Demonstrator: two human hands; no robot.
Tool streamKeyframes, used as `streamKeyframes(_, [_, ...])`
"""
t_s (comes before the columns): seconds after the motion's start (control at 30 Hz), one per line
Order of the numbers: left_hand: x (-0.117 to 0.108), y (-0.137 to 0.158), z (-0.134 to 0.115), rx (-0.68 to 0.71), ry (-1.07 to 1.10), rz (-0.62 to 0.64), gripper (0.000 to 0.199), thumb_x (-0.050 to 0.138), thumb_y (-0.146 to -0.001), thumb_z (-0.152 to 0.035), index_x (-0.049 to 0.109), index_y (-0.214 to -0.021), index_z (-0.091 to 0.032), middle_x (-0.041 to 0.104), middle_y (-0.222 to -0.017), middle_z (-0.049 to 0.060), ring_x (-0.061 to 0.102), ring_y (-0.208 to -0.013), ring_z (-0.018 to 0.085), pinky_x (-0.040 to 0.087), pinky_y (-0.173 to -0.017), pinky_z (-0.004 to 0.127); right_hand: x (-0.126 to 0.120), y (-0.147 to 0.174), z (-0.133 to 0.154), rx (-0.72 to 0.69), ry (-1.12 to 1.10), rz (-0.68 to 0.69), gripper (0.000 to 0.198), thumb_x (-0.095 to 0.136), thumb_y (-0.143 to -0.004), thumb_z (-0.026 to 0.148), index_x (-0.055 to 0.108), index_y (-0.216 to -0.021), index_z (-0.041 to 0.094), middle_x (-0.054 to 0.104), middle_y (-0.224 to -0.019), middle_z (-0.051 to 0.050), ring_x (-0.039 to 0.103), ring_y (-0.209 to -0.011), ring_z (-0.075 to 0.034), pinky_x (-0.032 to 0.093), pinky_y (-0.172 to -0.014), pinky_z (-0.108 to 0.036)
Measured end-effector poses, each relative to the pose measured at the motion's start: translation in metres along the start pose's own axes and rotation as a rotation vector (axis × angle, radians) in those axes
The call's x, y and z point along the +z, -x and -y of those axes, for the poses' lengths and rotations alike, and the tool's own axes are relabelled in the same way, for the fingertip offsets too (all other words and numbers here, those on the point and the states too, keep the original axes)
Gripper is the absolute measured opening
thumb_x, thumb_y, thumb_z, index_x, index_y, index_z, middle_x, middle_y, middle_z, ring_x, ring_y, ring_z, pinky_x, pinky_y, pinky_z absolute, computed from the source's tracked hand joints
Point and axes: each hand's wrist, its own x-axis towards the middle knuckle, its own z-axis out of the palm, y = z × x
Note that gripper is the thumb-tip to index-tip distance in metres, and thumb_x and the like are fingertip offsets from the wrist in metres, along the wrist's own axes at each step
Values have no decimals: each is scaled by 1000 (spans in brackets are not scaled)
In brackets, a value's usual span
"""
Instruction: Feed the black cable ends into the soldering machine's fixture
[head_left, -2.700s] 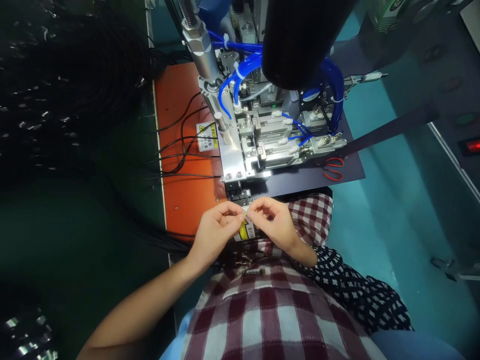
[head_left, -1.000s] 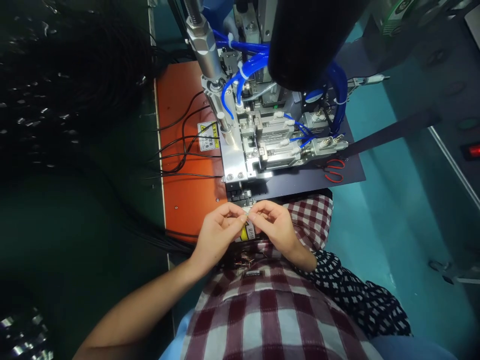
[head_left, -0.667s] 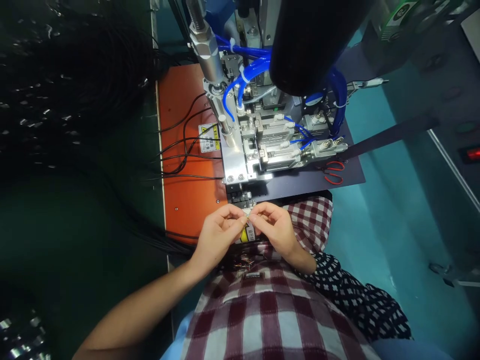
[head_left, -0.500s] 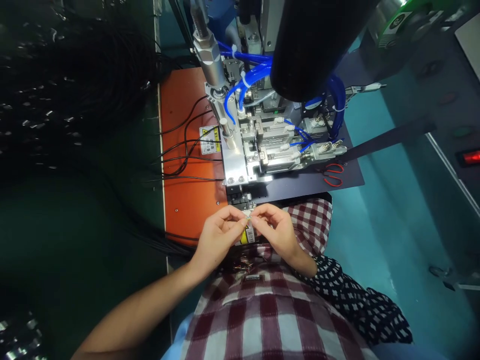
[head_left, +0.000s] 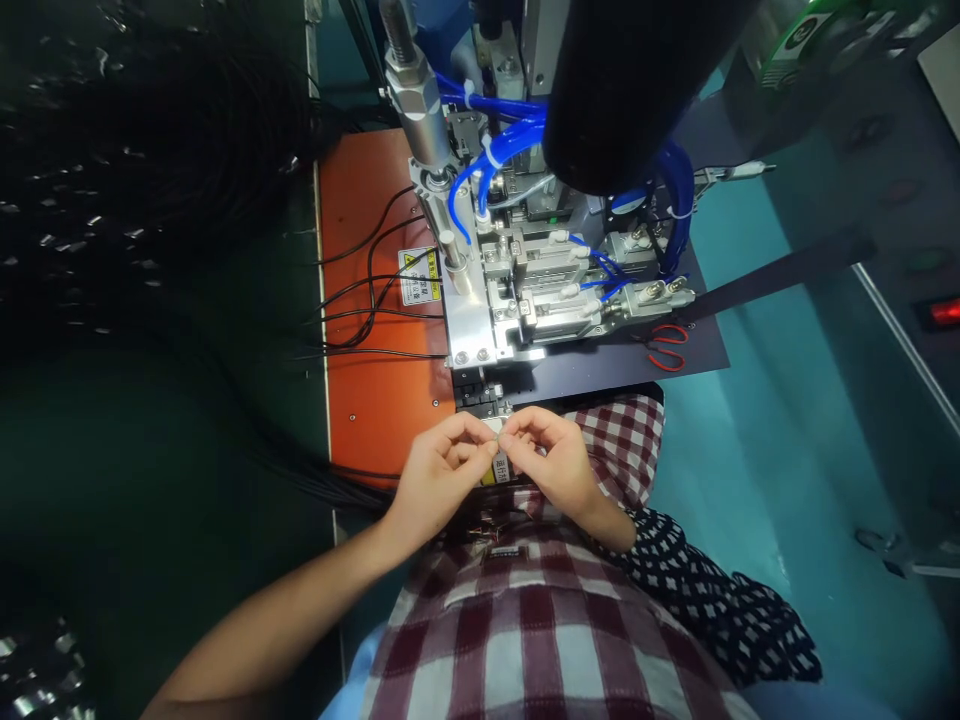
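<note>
My left hand [head_left: 446,465] and my right hand [head_left: 551,458] meet fingertip to fingertip close in front of my body. Thumb and forefinger of each are pinched together. Whatever lies between the fingertips is too small to make out. Just beyond them is the near end of a metal machine [head_left: 469,335] with a small black fixture [head_left: 480,392]. A yellow and white label [head_left: 500,468] shows below and between the hands.
An orange plate [head_left: 375,400] with black cables [head_left: 371,315] lies to the left. Blue air tubes [head_left: 517,140] run over the machine. Red-handled scissors [head_left: 667,347] rest on the dark plate at right. A big black cylinder [head_left: 622,100] hangs above. Bundled black cables [head_left: 225,130] fill the far left.
Both hands stay in nearly the same place, and their pinched fingertips have shifted only slightly. The machine and the things around it look unchanged.
</note>
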Motion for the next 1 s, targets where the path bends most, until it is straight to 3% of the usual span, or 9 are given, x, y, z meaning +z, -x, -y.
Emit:
streamKeyframes(0.13, [0,0,4,-20,54,-2,20,66,-83,-31,56,-78,-14,39,-48,-11,30,-42,2,24,-42,13,0,-1,-1,118,-147,63,16,71,-74,30,63,-72,17,53,-55,5,45,-46,-8,35,-45,-22])
streamKeyframes(0.33, [0,1,10,-24,93,-17,23,66,-84,-34,54,-80,-15,37,-48,-11,28,-42,2,21,-42,13,2,0,-3,148,-202,26,17,73,-72,29,63,-71,16,55,-54,4,45,-45,-7,35,-44,-21])
streamKeyframes(0.7, [-1,0,9,-31,89,-14,25,66,-84,-36,54,-80,-14,36,-48,-11,26,-42,2,19,-42,13,-3,0,-3,75,-138,41,14,68,-78,30,65,-77,16,56,-57,4,49,-48,-8,39,-47,-21])
streamKeyframes(0.83, [-2,0,10,-32,68,-14,25,65,-85,-37,54,-80,-14,36,-48,-11,26,-42,2,19,-42,14,-6,2,-3,16,-39,3,13,68,-78,29,67,-82,17,60,-63,1,51,-50,-9,40,-47,-22])
streamKeyframes(1.0, [-2,1,10,-28,41,-12,26,65,-84,-37,54,-80,-15,35,-47,-11,26,-42,2,19,-43,15,-1,3,-2,-99,92,-66,8,69,-77,24,67,-75,17,62,-64,0,51,-52,-10,40,-48,-23])
